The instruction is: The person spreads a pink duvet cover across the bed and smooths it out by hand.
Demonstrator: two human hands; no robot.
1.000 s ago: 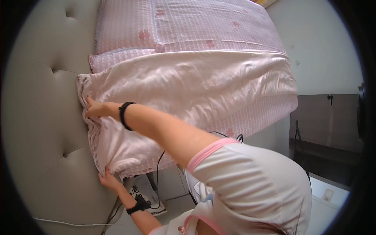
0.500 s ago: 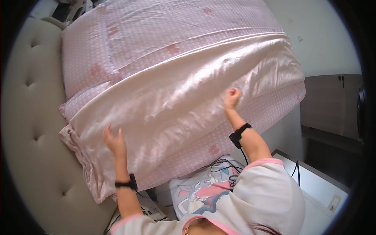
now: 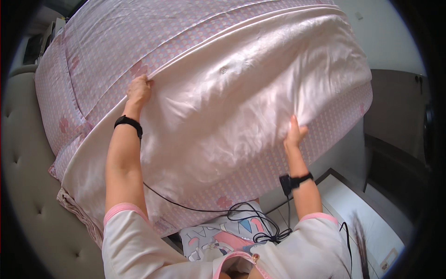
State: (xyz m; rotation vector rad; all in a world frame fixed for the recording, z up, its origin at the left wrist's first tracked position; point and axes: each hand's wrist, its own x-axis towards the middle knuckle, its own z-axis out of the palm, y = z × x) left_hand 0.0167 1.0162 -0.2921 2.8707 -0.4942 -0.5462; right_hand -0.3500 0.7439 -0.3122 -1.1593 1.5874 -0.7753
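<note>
A shiny pale pink satin blanket [image 3: 223, 107] lies slantwise across the bed, rumpled in the middle. My left hand [image 3: 139, 89] is closed on its far edge, the cloth pinched between thumb and fingers. Close to the blanket's near edge, my right hand [image 3: 294, 135] is closed on the cloth, and creases run up from it; its fingers are slightly blurred. Under the blanket is a pink patterned bedspread [image 3: 204, 35] with flower motifs, showing along both long sides.
A tufted beige headboard [image 3: 28, 186] stands at the left. Gathered pink fabric [image 3: 81, 214] hangs at the blanket's left end. Black cables [image 3: 272, 235] run from my wrist straps to my lap. A white-topped table [image 3: 362, 218] is at lower right, a dark cabinet [image 3: 395, 102] beyond.
My left hand has reached away and taken hold of the blanket's far edge. My right hand has moved nearer and slightly right, onto the near side. The view has shifted.
</note>
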